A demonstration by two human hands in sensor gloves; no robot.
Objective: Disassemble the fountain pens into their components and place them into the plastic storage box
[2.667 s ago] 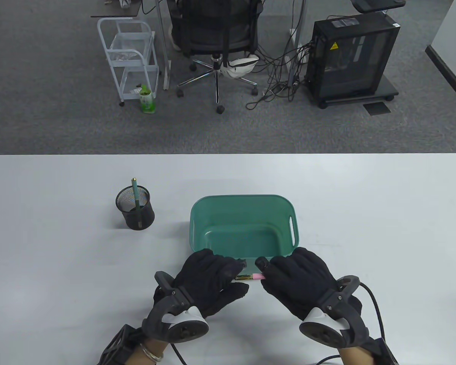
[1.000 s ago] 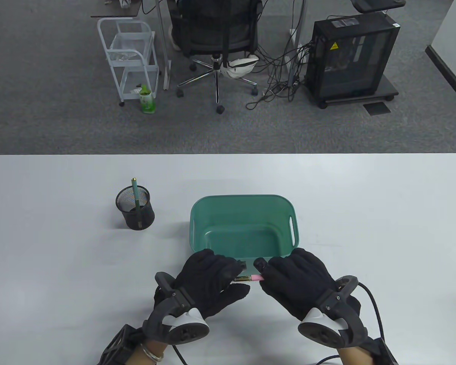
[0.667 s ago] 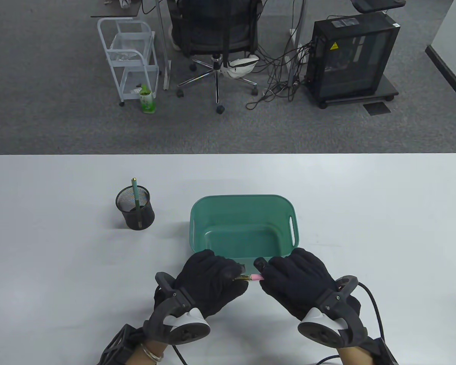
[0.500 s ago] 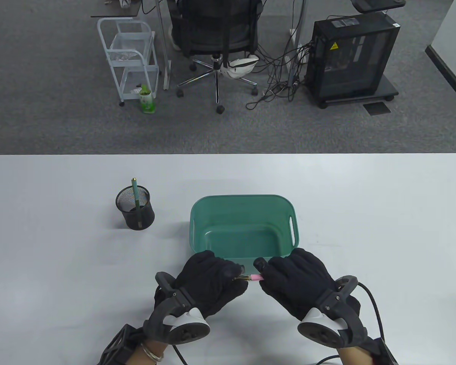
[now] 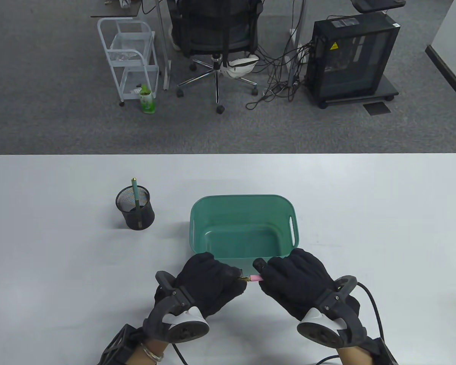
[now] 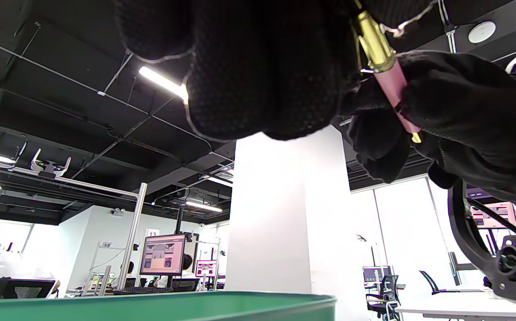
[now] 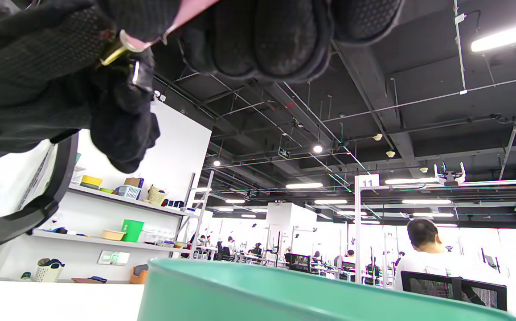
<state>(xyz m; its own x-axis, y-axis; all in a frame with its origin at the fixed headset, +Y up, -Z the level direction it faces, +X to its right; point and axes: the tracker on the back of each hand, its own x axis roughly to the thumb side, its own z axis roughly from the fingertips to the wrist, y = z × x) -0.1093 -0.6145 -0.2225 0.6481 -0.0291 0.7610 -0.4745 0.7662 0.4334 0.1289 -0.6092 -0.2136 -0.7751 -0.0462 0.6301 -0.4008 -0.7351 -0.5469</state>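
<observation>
Count, as I read it: 2 hands, 2 pens, 1 box, 1 cup.

My left hand (image 5: 209, 281) and right hand (image 5: 294, 279), both in black knit gloves w/ dotted grip texture, each curl fingers round opposite ends of 1 pink pen (image 5: 255, 278): slim cylinder, smooth pink barrel on the right-hand side, shiny gold metal section (image 6: 374, 42) at the left-hand side. Pen is held just above the bench (image 5: 364, 213), between the hands.

Just beyond the fingertips: 1 green plastic box (image 5: 243, 201), rounded-rect., slot handle.

Further off, beyond the left hand: 1 black mesh cup (image 5: 135, 213), cylindrical, w/ 1 green pen (image 5: 136, 192) upright inside.
</observation>
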